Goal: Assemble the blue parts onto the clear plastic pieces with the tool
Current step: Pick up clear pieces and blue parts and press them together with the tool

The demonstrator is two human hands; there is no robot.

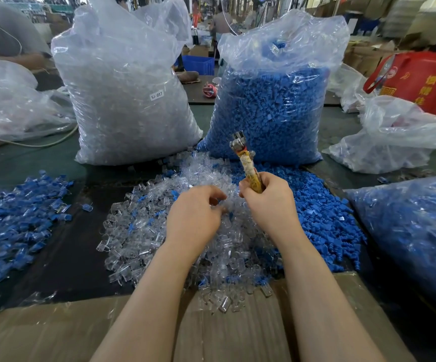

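Two hands work over a heap of clear plastic pieces on the dark table. Much stays hard to read: the left hand lies knuckles-up on the heap with its fingers curled down into the pieces, and whether they pinch one cannot be told. The lower end of the tool is buried in the right hand, whose fingers are wrapped tight round its taped, yellowish handle. A metal head with a small side screw tops the tool; its long axis runs nearly upright, head pointing up and away toward the bag of blue parts. Loose blue parts spill just right of the clear heap. At the left lies a pile of assembled blue-and-clear pieces, cut off by the frame edge.
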